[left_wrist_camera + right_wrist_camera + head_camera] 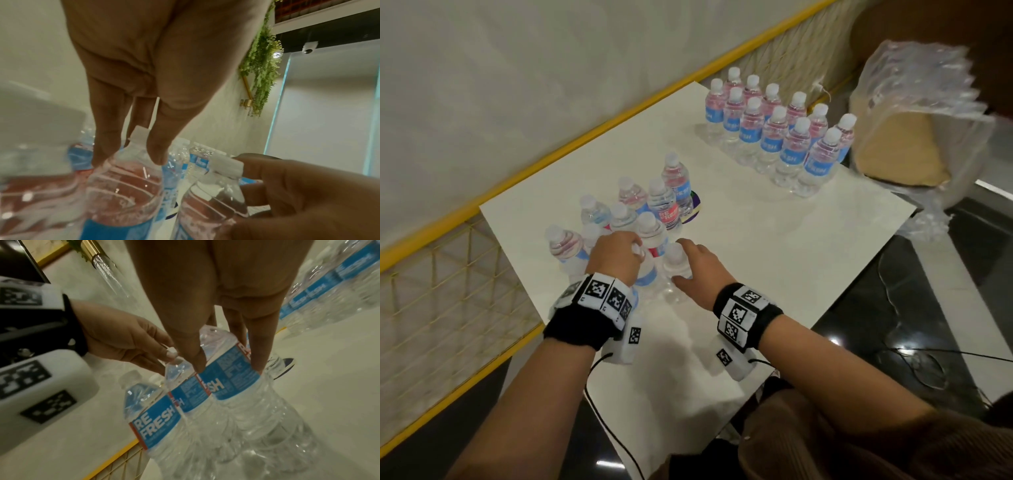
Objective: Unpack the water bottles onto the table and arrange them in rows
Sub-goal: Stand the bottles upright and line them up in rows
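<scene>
Small clear water bottles with blue labels and white caps stand on a white table [756, 246]. A loose cluster of several bottles [640, 212] is near me. Two neat rows [774, 126] stand at the far right. My left hand [616, 253] reaches down over one bottle [645, 275] in the cluster. Its thumb and fingers pinch that bottle [123, 178] at the neck under the cap. My right hand [683, 262] grips the neighbouring bottle [675, 267] at the shoulder, thumb on one side and fingers on the other, just above the label [230, 379]. Both bottles stand upright side by side.
Crumpled clear plastic wrap [914, 113] lies over a tan seat beyond the table's right corner. A yellow rail with mesh [585, 137] runs along the table's far left edge. A dark round sticker [697, 207] lies behind the cluster. Bare tabletop separates the two bottle groups.
</scene>
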Demonstrator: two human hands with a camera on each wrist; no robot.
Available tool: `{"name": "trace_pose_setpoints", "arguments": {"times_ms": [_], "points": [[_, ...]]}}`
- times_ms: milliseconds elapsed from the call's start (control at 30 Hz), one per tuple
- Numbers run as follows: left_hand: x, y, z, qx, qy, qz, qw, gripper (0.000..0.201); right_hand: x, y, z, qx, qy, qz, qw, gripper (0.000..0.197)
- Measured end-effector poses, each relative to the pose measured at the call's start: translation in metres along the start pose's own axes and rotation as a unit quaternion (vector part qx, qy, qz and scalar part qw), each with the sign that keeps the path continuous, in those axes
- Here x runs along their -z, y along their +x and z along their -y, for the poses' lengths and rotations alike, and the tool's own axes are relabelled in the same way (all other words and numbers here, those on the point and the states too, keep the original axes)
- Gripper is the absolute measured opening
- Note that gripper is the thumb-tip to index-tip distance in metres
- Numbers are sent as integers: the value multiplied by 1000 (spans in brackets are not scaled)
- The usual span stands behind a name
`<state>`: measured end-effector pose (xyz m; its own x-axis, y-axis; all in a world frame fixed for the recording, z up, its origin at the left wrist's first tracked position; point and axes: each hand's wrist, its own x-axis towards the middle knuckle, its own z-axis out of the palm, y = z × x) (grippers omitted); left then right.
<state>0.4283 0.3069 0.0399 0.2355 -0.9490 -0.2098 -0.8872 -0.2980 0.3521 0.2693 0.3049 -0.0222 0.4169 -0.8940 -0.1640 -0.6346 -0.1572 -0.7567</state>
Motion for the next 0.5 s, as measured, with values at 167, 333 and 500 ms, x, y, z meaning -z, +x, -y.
{"name": "trace_pose_setpoints", "arguments": {"times_ms": [167,333,500], "points": [[-16,-3,-41,-77,-32,15,996,25,37,-2,-34,-41,3,-65,997,64],[-39,20,-99,-147,-46,19,988,33,83,5,-71,-92,25,-127,987,62],[-48,71,-145,-199,-16,22,980,32,124,26,-102,-131,52,-165,976,65]]}}
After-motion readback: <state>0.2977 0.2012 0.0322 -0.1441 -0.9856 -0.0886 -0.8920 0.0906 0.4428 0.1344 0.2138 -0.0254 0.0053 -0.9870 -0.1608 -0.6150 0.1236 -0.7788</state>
